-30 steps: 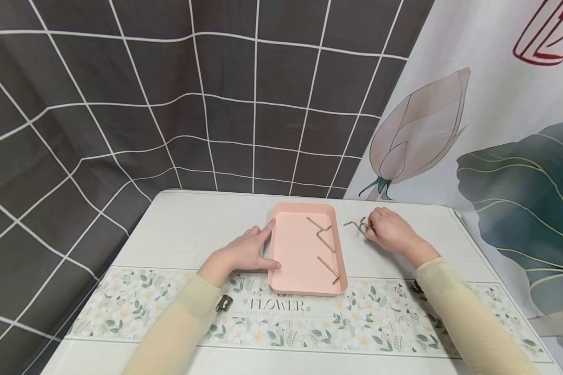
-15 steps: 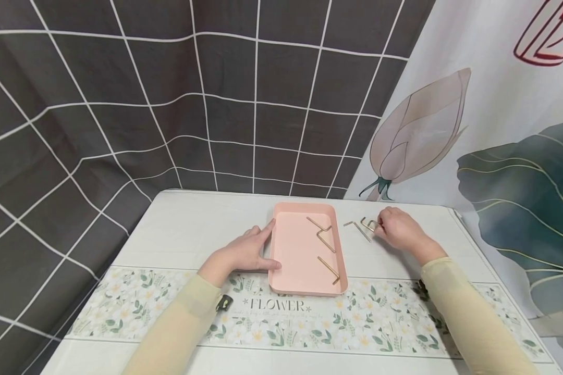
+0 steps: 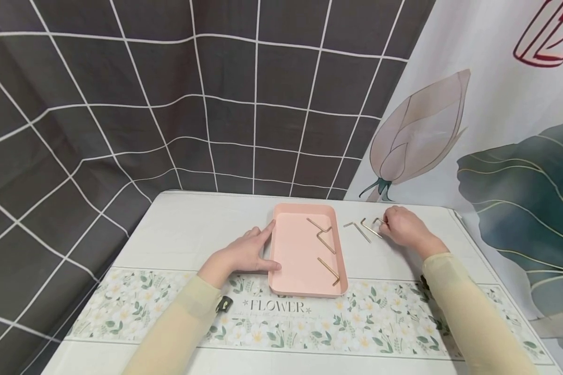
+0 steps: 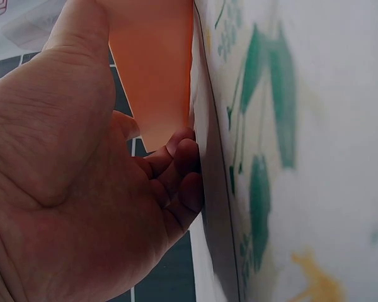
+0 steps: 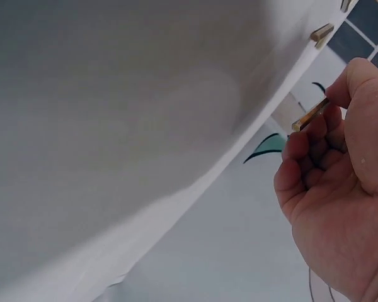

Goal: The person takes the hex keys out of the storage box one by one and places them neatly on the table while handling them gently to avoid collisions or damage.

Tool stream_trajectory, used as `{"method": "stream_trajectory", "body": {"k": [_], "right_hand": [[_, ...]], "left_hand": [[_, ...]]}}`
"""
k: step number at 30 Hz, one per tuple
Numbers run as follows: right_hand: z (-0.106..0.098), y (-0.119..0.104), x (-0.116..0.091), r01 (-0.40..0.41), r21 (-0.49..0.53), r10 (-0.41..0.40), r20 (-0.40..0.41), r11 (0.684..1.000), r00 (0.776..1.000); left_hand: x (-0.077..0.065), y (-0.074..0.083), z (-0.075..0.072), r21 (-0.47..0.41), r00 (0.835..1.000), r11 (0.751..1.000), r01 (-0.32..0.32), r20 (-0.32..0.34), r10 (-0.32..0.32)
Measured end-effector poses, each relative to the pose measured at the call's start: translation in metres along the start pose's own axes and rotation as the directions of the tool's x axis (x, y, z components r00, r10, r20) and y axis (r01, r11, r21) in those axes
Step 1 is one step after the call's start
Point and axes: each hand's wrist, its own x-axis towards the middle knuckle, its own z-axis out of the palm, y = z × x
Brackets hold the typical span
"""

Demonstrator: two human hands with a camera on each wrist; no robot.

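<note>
My left hand (image 3: 241, 253) lies at the left side of a pink tray (image 3: 288, 250), its thumb over the rim and its index finger along the edge. Three gold L-shaped hex keys (image 3: 327, 243) lie in the tray's right half. Right of the tray, my right hand (image 3: 405, 226) pinches another hex key (image 3: 378, 220) between thumb and fingers, close to the table; the right wrist view shows its end (image 5: 309, 116) poking out. Just left of that hand, two hex keys lie on the table, one nearer the tray (image 3: 362, 233) and one nearer the fingers (image 3: 372, 229).
A white cloth with a printed floral band (image 3: 305, 325) covers the table (image 3: 206, 224). Behind and to the left hangs a dark gridded curtain (image 3: 230, 120). A white curtain with plant prints (image 3: 417, 122) hangs at the right.
My right hand has moved slightly right, drawing its hex key away from the others. Two keys now lie apart on the table, which earlier looked bunched at the fingers. The left hand and tray stay put.
</note>
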Motion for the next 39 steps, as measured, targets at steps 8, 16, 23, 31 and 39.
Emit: {"method": "stream_trajectory", "body": {"k": [8,16,23,31,39], "right_hand": [[-0.001,0.009,0.005,-0.049,-0.010,0.049,0.039,0.999,0.998],[0.000,0.009,0.010,-0.089,-0.036,0.092,0.090,0.995,0.992],[0.002,0.008,0.013,-0.076,-0.042,0.080,0.104,0.996,0.991],[0.003,0.006,0.013,-0.094,-0.035,0.098,0.134,0.995,0.986],[0.005,0.006,0.014,-0.104,-0.042,0.109,0.161,0.994,0.981]], "left_hand": [[0.000,0.001,0.000,0.002,1.000,1.000,-0.001,0.001,0.001],[-0.001,0.003,-0.001,-0.007,1.000,1.000,0.001,0.004,-0.001],[-0.001,0.001,-0.001,-0.005,1.000,1.000,-0.002,0.001,0.002],[0.000,0.000,0.001,-0.005,1.000,1.000,-0.001,-0.001,0.001],[0.000,0.001,0.001,-0.007,1.000,1.000,0.002,0.000,-0.002]]}}
